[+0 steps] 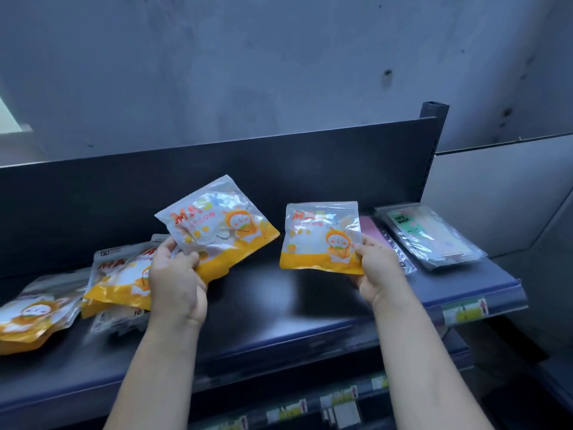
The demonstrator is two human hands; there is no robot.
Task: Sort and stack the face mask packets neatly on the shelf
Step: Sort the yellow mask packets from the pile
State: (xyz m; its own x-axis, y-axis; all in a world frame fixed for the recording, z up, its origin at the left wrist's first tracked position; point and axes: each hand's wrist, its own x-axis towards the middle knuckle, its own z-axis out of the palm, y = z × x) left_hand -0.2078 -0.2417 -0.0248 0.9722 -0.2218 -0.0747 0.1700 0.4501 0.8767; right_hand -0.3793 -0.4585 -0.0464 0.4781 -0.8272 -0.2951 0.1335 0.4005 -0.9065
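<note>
Fingers (186, 259) of the left hand (176, 283) clamp a tilted yellow mask packet (217, 231); the right hand (378, 271) pinches a matching upright packet (322, 237) above the shelf (279, 305).

stained grey concrete wall (248, 57), dark metal back panel (279, 169) with corner post (434, 110), pale window patch (9, 119) at left edge, dim bluish light
</note>
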